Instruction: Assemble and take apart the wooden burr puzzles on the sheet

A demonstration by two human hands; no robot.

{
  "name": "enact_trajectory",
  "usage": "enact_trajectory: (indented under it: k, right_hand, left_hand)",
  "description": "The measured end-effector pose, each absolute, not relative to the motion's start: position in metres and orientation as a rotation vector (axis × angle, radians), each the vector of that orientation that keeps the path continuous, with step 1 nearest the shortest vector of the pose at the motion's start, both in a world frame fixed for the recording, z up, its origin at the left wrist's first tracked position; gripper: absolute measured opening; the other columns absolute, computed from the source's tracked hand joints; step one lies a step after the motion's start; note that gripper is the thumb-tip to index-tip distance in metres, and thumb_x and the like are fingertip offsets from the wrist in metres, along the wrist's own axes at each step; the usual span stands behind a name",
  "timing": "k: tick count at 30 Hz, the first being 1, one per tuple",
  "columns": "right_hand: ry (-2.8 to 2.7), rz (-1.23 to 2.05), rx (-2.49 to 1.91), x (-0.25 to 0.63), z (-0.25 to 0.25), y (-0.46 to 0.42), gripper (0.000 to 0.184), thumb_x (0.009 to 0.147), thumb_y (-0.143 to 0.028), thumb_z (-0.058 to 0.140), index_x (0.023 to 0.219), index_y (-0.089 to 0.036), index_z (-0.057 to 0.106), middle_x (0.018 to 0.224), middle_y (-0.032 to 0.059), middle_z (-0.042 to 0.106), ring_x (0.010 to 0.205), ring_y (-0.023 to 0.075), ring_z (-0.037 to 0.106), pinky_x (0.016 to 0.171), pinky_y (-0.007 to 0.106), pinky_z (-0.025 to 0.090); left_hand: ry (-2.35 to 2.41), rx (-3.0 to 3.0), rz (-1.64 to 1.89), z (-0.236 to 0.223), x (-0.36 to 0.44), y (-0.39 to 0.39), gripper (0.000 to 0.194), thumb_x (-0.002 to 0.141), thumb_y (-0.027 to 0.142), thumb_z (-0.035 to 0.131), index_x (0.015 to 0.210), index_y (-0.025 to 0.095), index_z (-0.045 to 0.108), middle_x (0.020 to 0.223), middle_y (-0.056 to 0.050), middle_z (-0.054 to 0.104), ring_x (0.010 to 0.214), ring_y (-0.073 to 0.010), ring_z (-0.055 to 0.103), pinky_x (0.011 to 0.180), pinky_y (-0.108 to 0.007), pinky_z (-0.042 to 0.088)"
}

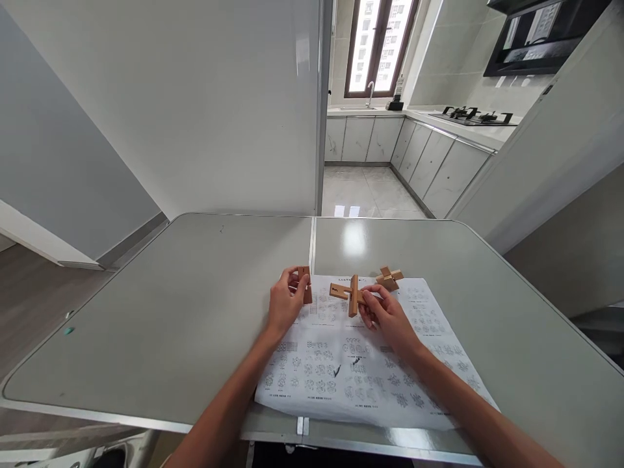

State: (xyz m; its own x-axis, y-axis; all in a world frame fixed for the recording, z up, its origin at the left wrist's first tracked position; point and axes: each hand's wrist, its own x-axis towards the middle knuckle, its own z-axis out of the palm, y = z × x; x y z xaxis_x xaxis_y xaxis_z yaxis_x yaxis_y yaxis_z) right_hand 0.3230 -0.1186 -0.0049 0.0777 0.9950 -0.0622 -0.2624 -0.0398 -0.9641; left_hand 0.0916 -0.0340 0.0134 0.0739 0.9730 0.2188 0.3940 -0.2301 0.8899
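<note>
My left hand (286, 300) is closed around a flat wooden puzzle piece (307, 296), held upright near the left edge of the paper. In my right hand (385, 316) are two interlocked wooden puzzle pieces (353, 296), crossed over each other and gripped by the right end. The crosswise one shows a dark mark and a slot. The two hands are apart, both above a printed instruction sheet (331, 354) covered with small line diagrams. Just behind my right hand, an assembled wooden cross-shaped puzzle (389, 278) rests at the sheet's top edge.
The sheet lies on a grey folding table (160, 325) with a metal seam down its middle. A small green object (69, 331) sits near the table's left edge. Beyond the table are a white partition (234, 110) and a kitchen with a gas stove (472, 117).
</note>
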Motion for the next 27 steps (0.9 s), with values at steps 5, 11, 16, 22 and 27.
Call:
enact_trajectory:
  k: [5, 11, 16, 22, 27]
  right_hand:
    - [-0.993, 1.28, -1.111, 0.322, -0.002, -0.119, 0.043, 0.093, -0.064, 0.069, 0.102, -0.024, 0.057, 0.065, -0.0047, 0.061, 0.048, 0.0107, 0.043, 0.044, 0.024, 0.038]
    - [-1.0, 1.288, -1.123, 0.322, -0.001, -0.119, 0.045, 0.092, -0.066, 0.069, 0.101, -0.024, 0.057, 0.065, -0.0045, 0.059, 0.049, 0.0114, 0.043, 0.044, 0.024, 0.036]
    - [-1.024, 1.297, -1.147, 0.322, 0.002, -0.122, 0.044, 0.094, -0.066, 0.067, 0.103, -0.023, 0.058, 0.067, -0.004, 0.06, 0.05, 0.0114, 0.043, 0.047, 0.026, 0.039]
    - [-1.043, 1.305, -1.149, 0.321, 0.002, -0.122, 0.044, 0.095, -0.066, 0.066, 0.102, -0.023, 0.058, 0.065, -0.0045, 0.059, 0.049, 0.0106, 0.043, 0.047, 0.026, 0.038]
    - [-1.046, 1.304, -1.134, 0.32, 0.001, -0.121, 0.045, 0.093, -0.067, 0.067, 0.101, -0.024, 0.058, 0.064, -0.005, 0.059, 0.046, 0.0105, 0.043, 0.046, 0.026, 0.036]
  left_hand:
    - [1.485, 1.82, 1.032, 0.005, 0.085, -0.027, 0.034, 0.102, 0.049, 0.055, 0.118, 0.021, 0.066, 0.094, -0.006, 0.079, 0.075, -0.0199, 0.072, 0.069, -0.03, 0.054]
    - [1.645, 2.012, 0.915, 0.004, 0.079, -0.025, 0.03, 0.101, 0.047, 0.057, 0.116, 0.024, 0.072, 0.091, -0.005, 0.078, 0.082, -0.0227, 0.071, 0.075, -0.033, 0.053]
    - [1.699, 2.1, 0.882, 0.006, 0.077, -0.026, 0.027, 0.101, 0.044, 0.06, 0.108, 0.024, 0.076, 0.094, -0.006, 0.079, 0.096, -0.027, 0.068, 0.081, -0.037, 0.052]
    - [1.754, 2.181, 0.873, 0.001, 0.073, -0.022, 0.027, 0.101, 0.043, 0.06, 0.104, 0.024, 0.078, 0.103, -0.007, 0.077, 0.102, -0.0281, 0.064, 0.092, -0.042, 0.05]
    - [1.816, 2.229, 0.861, -0.003, 0.07, -0.018, 0.031, 0.102, 0.048, 0.058, 0.103, 0.024, 0.079, 0.106, -0.009, 0.073, 0.104, -0.0297, 0.062, 0.094, -0.045, 0.049]
